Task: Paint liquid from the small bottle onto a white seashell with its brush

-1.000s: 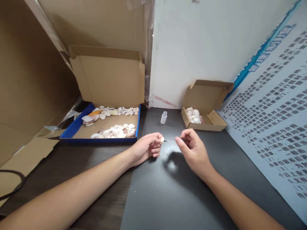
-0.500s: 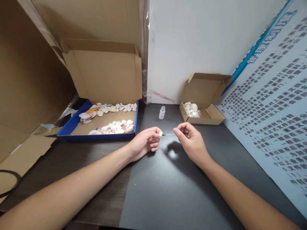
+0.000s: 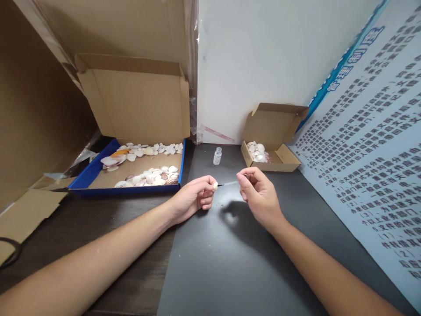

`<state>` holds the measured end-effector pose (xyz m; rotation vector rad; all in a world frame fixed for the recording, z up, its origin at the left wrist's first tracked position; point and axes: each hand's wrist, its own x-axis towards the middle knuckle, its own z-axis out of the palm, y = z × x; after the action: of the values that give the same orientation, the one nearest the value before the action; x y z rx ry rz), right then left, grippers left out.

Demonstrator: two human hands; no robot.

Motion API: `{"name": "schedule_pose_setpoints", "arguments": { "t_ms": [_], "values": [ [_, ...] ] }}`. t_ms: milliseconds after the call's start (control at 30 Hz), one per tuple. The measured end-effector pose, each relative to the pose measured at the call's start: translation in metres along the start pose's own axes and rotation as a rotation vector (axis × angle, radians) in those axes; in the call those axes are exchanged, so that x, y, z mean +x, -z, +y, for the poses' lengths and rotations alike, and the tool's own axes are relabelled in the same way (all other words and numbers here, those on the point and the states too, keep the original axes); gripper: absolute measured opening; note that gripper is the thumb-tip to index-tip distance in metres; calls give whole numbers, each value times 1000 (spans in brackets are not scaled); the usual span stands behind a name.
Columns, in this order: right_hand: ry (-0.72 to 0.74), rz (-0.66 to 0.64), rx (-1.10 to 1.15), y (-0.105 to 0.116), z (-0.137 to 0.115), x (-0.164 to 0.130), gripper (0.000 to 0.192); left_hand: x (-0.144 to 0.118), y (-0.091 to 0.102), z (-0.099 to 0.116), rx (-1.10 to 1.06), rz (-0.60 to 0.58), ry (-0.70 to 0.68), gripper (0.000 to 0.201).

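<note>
Small shell-like piece (image 3: 215,186), cream-colored, held up over the gray part of the tabletop (image 3: 204,267) in a snug thumb-and-finger pinch of the left hand (image 3: 192,197). Other fingers curled in. Right across from it, the right hand (image 3: 258,191), also pinching, with a skinny clear stick (image 3: 230,183) in its grip, dark tip pointed at the piece. Super close, but honestly can't tell if actually touching. Dark shadow on the gray surface underneath.

Far left, black loop (image 3: 19,252) at the frame edge, over a flat bit of cardboard (image 3: 31,215).

A bit further out, past the left forearm: blue-sided box (image 3: 125,190), open, lid standing up at the back. Loads of shells (image 3: 151,176) inside, one bunch along the front wall, another strung along the back, plus something orange (image 3: 120,152) at the back left.

Beyond the hands, roughly in the middle, little clear bottle (image 3: 217,157) with a white label, upright. Off to its right, smaller cardboard box (image 3: 276,167), also open, whitish shells heaped in its left part.

Way back, white panel (image 3: 253,57) behind the bottle, and a poster (image 3: 362,153) of Chinese characters along the right.
</note>
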<state>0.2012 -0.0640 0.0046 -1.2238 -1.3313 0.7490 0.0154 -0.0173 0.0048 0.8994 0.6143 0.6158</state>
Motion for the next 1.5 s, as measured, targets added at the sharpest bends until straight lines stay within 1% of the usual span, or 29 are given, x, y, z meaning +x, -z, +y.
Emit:
{"name": "schedule_pose_setpoints", "arguments": {
  "t_ms": [167,333,467,600,700,767,833,900,1000,1033,1133,1167,1300,1433,1500],
  "values": [
    [-19,-19,-58,0,-2,-1,21,1,0,-1,7,-18,0,11],
    [3,-27,27,0,-5,-2,20,1,1,-2,3,-9,-5,10],
    [35,-7,-80,-1,-6,-2,19,1,2,-2,7,-17,-6,9],
    [20,-40,12,-1,-6,-2,20,0,1,-2,17,-13,-18,12],
    [38,-23,-74,0,-7,-2,18,0,1,-3,35,-22,-28,14],
    [48,-11,-80,0,-8,-2,16,0,1,-3,50,-31,-38,13],
    [38,-55,-15,1,-9,-2,15,1,2,-4,64,-28,-46,12],
    [33,-86,-1,1,-9,-2,14,1,2,-4,72,-29,-47,11],
    [57,-28,-76,2,-8,-4,14,1,2,-5,75,-43,-43,11],
    [62,-22,-68,2,-8,-4,14,1,2,-4,75,-46,-42,11],
    [38,-115,26,2,-7,-5,16,1,3,-4,71,-43,-35,10],
    [32,-128,26,2,-7,-5,16,1,3,-4,69,-43,-31,10],
    [65,-34,-105,1,-7,-4,13,1,3,-4,55,-50,-23,9],
    [55,-101,18,0,-7,-4,15,1,3,-4,46,-47,-25,8],
    [54,-80,-26,0,-7,-5,15,1,3,-4,49,-49,-23,9]
  ]
}}
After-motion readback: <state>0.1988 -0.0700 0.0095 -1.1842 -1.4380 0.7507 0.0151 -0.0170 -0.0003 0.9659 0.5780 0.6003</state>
